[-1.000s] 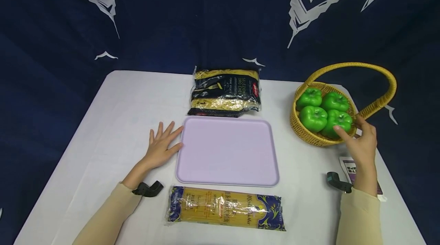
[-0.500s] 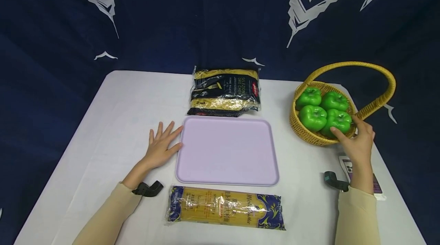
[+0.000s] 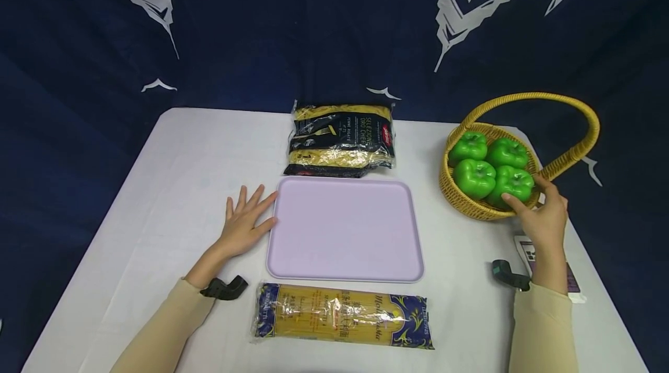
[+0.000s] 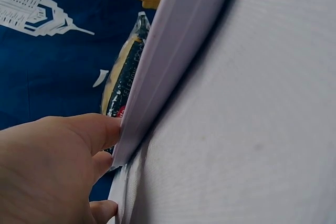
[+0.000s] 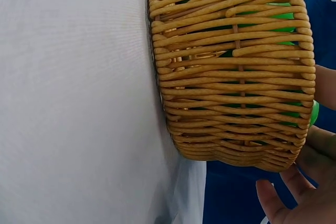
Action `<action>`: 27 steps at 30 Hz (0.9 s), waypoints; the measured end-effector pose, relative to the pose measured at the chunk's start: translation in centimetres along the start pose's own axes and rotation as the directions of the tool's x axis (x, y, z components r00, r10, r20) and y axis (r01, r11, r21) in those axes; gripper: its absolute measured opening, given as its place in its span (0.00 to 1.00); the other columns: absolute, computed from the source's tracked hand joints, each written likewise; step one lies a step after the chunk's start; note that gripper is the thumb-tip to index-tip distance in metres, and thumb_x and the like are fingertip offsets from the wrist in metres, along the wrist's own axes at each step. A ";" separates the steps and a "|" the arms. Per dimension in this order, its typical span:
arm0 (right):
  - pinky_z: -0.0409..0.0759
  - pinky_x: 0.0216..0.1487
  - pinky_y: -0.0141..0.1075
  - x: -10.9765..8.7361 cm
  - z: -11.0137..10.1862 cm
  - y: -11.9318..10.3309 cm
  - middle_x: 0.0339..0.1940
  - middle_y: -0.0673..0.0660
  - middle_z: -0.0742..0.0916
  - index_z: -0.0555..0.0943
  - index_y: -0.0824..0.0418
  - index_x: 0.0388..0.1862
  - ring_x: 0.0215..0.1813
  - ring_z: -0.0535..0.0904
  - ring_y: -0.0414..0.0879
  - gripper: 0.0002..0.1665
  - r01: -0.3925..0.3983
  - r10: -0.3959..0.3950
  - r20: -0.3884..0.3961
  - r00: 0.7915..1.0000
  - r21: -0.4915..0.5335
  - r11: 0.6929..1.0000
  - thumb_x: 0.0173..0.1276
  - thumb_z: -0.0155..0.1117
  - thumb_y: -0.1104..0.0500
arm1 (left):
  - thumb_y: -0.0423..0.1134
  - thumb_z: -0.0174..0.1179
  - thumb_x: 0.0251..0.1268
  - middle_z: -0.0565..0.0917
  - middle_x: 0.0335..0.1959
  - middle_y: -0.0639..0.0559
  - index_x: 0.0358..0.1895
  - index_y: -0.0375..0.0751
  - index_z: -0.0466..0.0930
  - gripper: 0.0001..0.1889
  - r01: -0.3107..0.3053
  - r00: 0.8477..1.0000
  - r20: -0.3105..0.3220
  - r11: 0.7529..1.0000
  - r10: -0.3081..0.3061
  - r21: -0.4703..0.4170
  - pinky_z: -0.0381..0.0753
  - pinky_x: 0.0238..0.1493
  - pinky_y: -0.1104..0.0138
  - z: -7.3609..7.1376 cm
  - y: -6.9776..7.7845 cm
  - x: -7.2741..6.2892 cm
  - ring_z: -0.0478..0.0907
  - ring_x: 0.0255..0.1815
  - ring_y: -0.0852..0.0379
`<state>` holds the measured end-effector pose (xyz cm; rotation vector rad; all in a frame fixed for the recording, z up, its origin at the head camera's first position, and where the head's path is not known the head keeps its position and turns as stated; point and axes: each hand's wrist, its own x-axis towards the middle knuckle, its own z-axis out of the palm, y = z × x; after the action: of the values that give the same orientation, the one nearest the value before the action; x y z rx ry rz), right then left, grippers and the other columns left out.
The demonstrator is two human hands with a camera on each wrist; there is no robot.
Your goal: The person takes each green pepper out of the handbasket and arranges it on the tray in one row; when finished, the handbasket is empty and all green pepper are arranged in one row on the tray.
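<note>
My left hand [image 3: 242, 230] lies with spread fingers on the table, its fingertips touching the left edge of a lilac tray [image 3: 347, 230]. In the left wrist view the fingers meet the side of the tray [image 4: 157, 72]. At the right, my right hand [image 3: 545, 219] reaches over the rim of a yellow wicker basket [image 3: 465, 205]. Its thumb and index finger pinch the front-right green bell pepper [image 3: 514, 181], one of several in the basket. In the right wrist view the basket's weave [image 5: 236, 98] hides most of the pepper, and other fingers stay outside the rim.
A black-and-yellow bag of penne [image 3: 341, 140] lies behind the tray. In front of it lies a long pack of spaghetti [image 3: 342, 315]. A purple-and-white packet [image 3: 572, 280] is partly under the right forearm. The basket's tall handle [image 3: 587, 135] arches above the peppers.
My right hand has moved slightly left, bringing thumb and index finger closer about the front-right pepper. The left hand, tray and packs have stayed in place.
</note>
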<state>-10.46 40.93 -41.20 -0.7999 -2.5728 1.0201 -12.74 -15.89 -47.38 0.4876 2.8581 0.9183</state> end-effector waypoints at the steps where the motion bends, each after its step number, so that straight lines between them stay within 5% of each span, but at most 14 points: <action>1: 0.65 0.66 0.52 0.0 0.0 0.0 0.75 0.60 0.66 0.57 0.54 0.78 0.72 0.60 0.56 0.46 -0.008 0.008 -0.004 1.000 0.000 1.000 0.65 0.68 0.50 | 0.50 0.53 0.71 0.49 0.79 0.37 0.75 0.48 0.60 0.32 0.000 1.000 0.000 1.000 0.000 0.000 0.19 0.71 0.36 0.0 0.0 0.0 0.27 0.79 0.31; 13: 0.62 0.74 0.43 0.0 0.0 -0.1 0.74 0.55 0.71 0.63 0.52 0.75 0.75 0.64 0.48 0.43 -0.011 0.021 -0.119 0.993 0.086 0.996 0.64 0.70 0.51 | 0.51 0.53 0.72 0.49 0.80 0.38 0.75 0.49 0.60 0.32 0.004 1.000 0.002 1.000 -0.004 0.001 0.18 0.71 0.36 0.0 0.0 0.0 0.27 0.79 0.32; 27: 0.74 0.64 0.27 -1.9 -2.5 -3.8 0.68 0.45 0.75 0.68 0.45 0.71 0.68 0.70 0.36 0.41 -0.010 0.058 -0.213 0.975 0.220 0.976 0.60 0.73 0.59 | 0.51 0.53 0.72 0.50 0.79 0.37 0.75 0.49 0.60 0.31 -0.009 1.000 -0.007 1.000 0.008 -0.014 0.19 0.72 0.36 -0.1 -0.2 0.0 0.28 0.79 0.32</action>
<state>-9.34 38.91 -36.90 -0.8483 -2.2260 1.1318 -12.85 -16.07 -47.42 0.4966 2.8560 0.9421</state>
